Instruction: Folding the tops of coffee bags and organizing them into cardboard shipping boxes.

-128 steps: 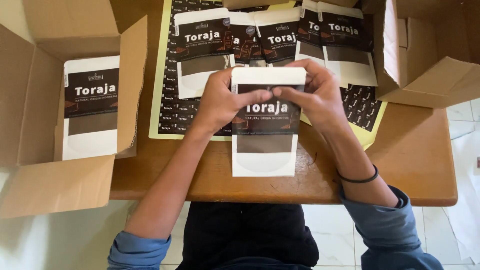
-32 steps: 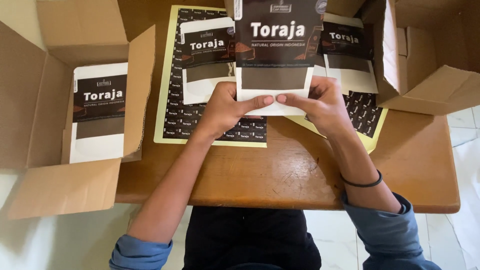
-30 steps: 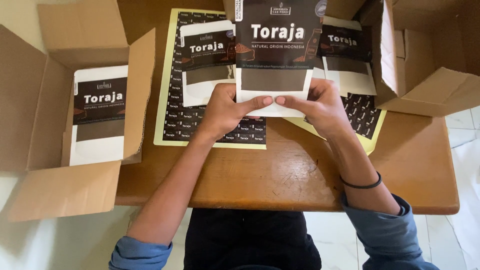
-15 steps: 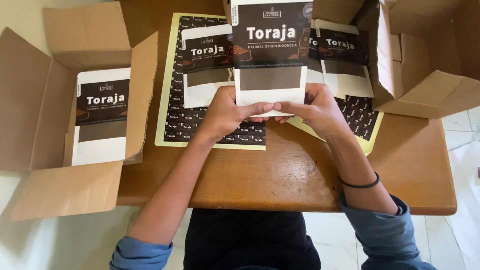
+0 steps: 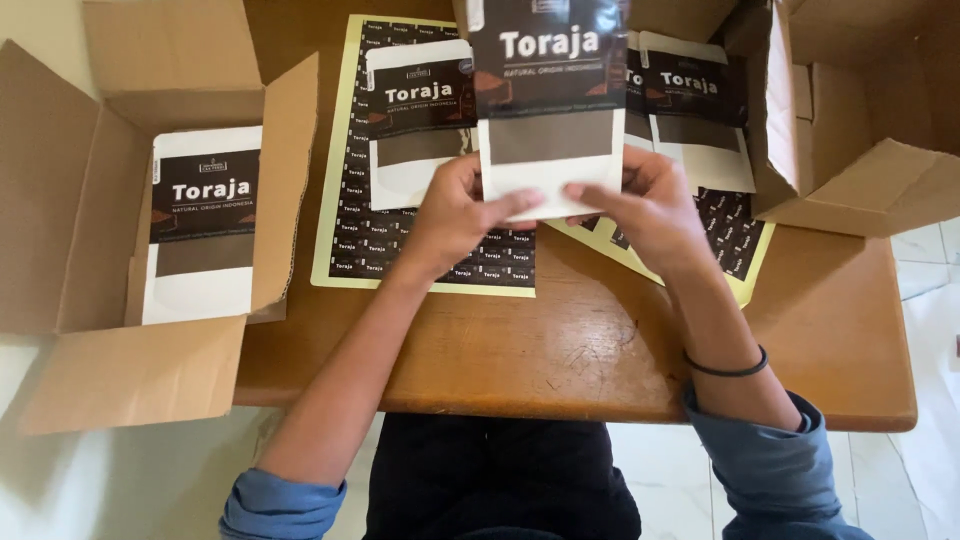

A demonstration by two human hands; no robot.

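Wooden and scratched, the worktop (image 5: 600, 350) was seen from above, its near edge bare between the two forearms, with pale tiled floor (image 5: 920, 470) showing beyond its right end. Above that bare strip, the left hand (image 5: 455, 215) and the right hand (image 5: 650, 205) were closed on the bottom edge of a white pouch with a dark label (image 5: 550, 100), which was held upright over the middle of the worktop. Under the hands, yellow-edged sticker sheets (image 5: 440, 250) were spread flat, and more pouches (image 5: 420, 120) were laid on them farther back. At the left, an open cardboard box (image 5: 120, 370) overhung the worktop's edge, one pouch (image 5: 200, 235) lying inside. At the far right, a second open box (image 5: 850, 150) was crowded against the sheets, so little free surface was left there.
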